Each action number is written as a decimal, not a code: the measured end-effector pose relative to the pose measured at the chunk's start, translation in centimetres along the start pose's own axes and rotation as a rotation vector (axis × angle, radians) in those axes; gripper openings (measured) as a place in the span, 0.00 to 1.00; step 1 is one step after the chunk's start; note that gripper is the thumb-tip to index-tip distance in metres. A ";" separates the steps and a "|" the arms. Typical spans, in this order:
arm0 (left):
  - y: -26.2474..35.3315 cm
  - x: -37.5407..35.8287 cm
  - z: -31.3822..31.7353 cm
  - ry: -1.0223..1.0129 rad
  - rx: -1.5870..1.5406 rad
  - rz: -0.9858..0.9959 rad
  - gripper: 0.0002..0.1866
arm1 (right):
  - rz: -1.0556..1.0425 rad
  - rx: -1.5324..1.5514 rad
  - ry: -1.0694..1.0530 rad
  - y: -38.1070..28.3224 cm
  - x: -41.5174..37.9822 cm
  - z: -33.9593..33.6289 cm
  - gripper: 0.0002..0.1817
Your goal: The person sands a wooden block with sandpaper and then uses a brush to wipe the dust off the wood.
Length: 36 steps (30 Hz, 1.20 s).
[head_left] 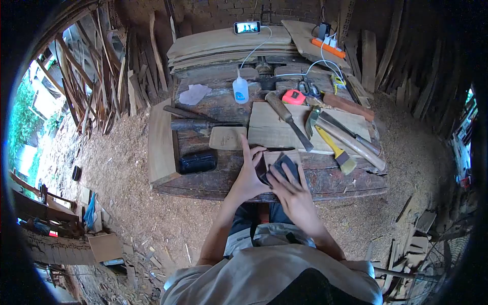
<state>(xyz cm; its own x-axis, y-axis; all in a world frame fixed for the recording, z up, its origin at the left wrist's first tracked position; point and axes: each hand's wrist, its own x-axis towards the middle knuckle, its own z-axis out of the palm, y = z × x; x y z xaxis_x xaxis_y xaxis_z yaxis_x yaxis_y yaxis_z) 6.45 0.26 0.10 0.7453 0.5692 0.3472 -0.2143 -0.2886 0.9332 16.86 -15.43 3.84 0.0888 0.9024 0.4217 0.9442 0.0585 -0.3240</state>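
Head view: a small wooden block is held in two hands at the near edge of the tabletop.
The side of the block is held by the left hand, its grip closed on it and one finger pointed up. A dark pad is held on the block by the grip of the right hand, with the fingers laid over it. Just past the left hand, a flat wooden piece is seen, with a black box set to its left. Behind the block, a wide board is partly covered by a chisel and a hammer. A yellow brush is laid by the hammer. Farther back, a white bottle is stood near a pink tape measure.
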 end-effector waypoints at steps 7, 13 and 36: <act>0.4 0.1 0.1 0.005 0.082 0.005 0.81 | -0.015 0.022 0.001 1.6 2.2 0.9 0.20; 0.6 -0.1 0.2 0.038 0.058 0.000 0.81 | -0.142 0.141 -0.103 2.5 1.0 -0.9 0.17; 0.1 0.1 0.3 -0.027 0.080 0.066 0.82 | -0.113 0.070 -0.046 3.1 2.2 -0.6 0.16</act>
<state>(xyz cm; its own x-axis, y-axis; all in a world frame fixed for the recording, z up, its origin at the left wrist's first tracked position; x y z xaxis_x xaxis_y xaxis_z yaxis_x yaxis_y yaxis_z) 6.68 0.09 0.17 0.7479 0.5264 0.4043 -0.2136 -0.3859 0.8975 20.16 -13.52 4.32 -0.0332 0.9071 0.4197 0.9229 0.1889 -0.3354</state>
